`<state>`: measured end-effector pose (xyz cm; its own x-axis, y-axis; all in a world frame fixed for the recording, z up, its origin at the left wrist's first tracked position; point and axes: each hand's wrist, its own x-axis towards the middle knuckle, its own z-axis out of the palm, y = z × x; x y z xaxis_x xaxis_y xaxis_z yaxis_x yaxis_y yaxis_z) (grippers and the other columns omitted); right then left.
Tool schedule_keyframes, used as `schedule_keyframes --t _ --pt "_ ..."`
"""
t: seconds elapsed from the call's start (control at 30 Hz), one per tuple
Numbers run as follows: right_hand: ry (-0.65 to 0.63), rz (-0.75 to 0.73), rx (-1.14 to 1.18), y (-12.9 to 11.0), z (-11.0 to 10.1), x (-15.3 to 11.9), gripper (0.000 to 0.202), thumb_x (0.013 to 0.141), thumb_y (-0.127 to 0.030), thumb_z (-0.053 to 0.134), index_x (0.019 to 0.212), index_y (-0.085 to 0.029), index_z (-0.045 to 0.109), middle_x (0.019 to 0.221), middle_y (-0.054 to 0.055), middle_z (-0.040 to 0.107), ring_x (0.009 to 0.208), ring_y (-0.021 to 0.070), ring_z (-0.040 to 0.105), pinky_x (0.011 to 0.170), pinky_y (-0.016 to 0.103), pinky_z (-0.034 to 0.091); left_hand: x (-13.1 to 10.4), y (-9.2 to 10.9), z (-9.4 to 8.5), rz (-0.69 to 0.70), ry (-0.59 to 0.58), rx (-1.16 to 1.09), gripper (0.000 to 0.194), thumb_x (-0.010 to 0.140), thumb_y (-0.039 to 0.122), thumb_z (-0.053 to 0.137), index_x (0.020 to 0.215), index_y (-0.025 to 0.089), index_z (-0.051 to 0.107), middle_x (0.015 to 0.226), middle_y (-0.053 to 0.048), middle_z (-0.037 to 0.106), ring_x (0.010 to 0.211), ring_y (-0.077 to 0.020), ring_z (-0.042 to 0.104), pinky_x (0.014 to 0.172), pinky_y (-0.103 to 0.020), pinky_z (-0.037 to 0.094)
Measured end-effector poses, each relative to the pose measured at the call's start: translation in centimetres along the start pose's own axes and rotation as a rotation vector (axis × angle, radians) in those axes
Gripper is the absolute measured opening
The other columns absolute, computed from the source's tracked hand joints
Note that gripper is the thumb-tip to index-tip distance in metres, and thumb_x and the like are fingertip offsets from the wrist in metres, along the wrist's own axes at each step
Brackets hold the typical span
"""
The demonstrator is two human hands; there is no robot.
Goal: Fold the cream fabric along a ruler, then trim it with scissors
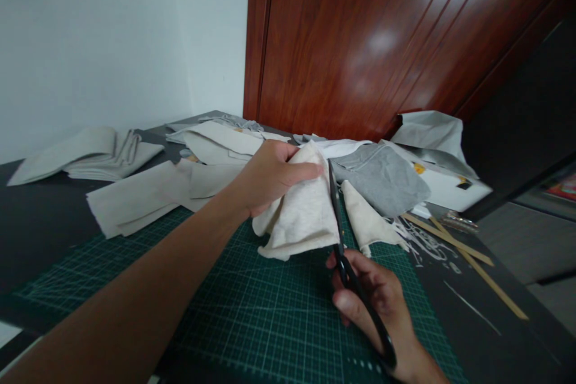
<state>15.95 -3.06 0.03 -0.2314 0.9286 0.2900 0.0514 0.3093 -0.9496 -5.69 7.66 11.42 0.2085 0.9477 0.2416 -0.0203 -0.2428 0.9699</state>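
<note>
My left hand [281,175] pinches a piece of off-white fabric [303,216] near its top edge and holds it above the green cutting mat [252,312]. In my right hand [375,291] is a pair of black scissors [342,261], its blades pointing away from me along the right edge of the fabric. The fingers wrap round the scissors' handles. Whether the blades are fully closed I cannot make out. Just right of the blades lies another cream fabric piece [366,216], narrow and pointed at its far end.
Folded off-white cloth [108,153] and flat cloth pieces [139,195] lie on the left. Grey fabric [382,177] sits at the back right. Wooden rulers [477,264] and white thread scraps [427,243] lie on the right. A reddish wooden door [360,42] stands behind the table.
</note>
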Motion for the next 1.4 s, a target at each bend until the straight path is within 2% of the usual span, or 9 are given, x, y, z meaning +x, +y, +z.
schedule_keyframes --t 0.23,0.73,1.1,1.4 --pt "-0.006 -0.004 -0.077 -1.6 0.2 0.7 0.034 0.085 -0.051 0.087 0.098 -0.023 0.072 0.061 -0.008 0.05 0.049 0.0109 0.044 0.044 0.022 0.035 0.0 0.1 0.0 -0.017 -0.007 -0.029 0.019 0.067 0.032 0.083 0.071 0.017 0.073 0.072 -0.003 0.072 0.06 -0.0154 0.063 0.052 -0.026 0.045" --pt "-0.007 -0.027 -0.085 -1.4 0.2 0.6 0.026 0.087 -0.044 0.086 0.097 -0.024 0.072 0.061 -0.008 0.052 0.048 0.0098 0.046 0.043 0.021 0.036 -0.1 0.2 0.0 -0.02 -0.003 -0.037 0.018 0.067 0.031 0.082 0.07 0.017 0.071 0.071 -0.004 0.071 0.059 -0.0156 0.062 0.052 -0.027 0.045" --pt "0.03 -0.018 -0.09 -1.4 0.3 0.6 0.027 0.082 -0.04 0.09 0.096 -0.024 0.074 0.062 -0.007 0.053 0.048 0.0106 0.047 0.041 0.022 0.038 -0.1 0.2 0.0 -0.023 -0.004 -0.048 0.019 0.066 0.032 0.083 0.07 0.017 0.071 0.072 -0.004 0.072 0.061 -0.0164 0.064 0.053 -0.028 0.046" --pt "0.018 -0.01 -0.076 -1.6 0.3 0.7 0.027 0.082 -0.041 0.09 0.094 -0.024 0.072 0.059 -0.009 0.049 0.045 0.0093 0.045 0.041 0.021 0.035 -0.1 0.2 0.0 -0.027 -0.002 -0.061 0.018 0.066 0.031 0.083 0.07 0.017 0.072 0.073 -0.004 0.073 0.062 -0.0165 0.065 0.055 -0.028 0.047"
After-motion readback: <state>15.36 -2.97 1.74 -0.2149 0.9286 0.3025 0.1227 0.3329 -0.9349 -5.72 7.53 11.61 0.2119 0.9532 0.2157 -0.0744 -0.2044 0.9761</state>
